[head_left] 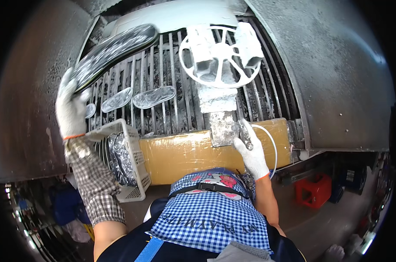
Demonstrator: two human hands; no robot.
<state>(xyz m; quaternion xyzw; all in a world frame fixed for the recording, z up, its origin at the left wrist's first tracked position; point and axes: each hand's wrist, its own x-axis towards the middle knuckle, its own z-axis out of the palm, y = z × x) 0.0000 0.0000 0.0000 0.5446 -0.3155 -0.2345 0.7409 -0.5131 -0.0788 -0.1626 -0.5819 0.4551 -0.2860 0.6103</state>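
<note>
My left hand (71, 105), in a white glove, grips the near end of a long dark shoe sole (115, 50) with a streaky, shiny face. The sole slants up and to the right above a metal grate. My right hand (253, 153), also gloved, is closed around a small metal spray gun (245, 134), mostly hidden by the fingers. A thin white hose (273, 146) loops out beside that hand. Just left of it stands a worn metal block (223, 129). Beyond the block is a spoked wheel stand (222, 51), thickly coated in white, with two upright blocks on it.
Two oval sole-shaped pieces (154, 97) (117, 100) and part of another lie on the grate (132, 78). A white plastic basket (137, 163) holding dark wrapped pieces stands near my left forearm. A tape-covered brown ledge (176, 155) runs along the front. Metal walls (337, 87) flank both sides. A red stool (313, 191) is at lower right.
</note>
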